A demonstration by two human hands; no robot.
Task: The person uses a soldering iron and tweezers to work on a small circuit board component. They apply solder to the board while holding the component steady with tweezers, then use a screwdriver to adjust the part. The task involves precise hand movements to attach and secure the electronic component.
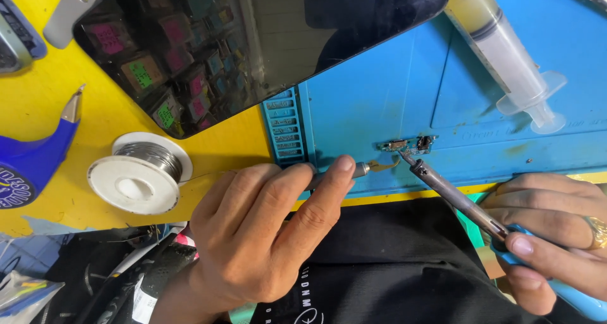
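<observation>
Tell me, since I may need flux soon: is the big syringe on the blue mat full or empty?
Partly filled. The syringe lies on its side on the blue mat; yellowish fluid fills the upper barrel, the plunger end looks clear.

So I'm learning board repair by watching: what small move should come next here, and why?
Probably ease the soldering iron tip the last bit onto the small circuit board. The right hand has it right at the board's edge, and the left hand holds the tweezers just beside it.

Left hand and right hand both curled, fingers pinched.
</observation>
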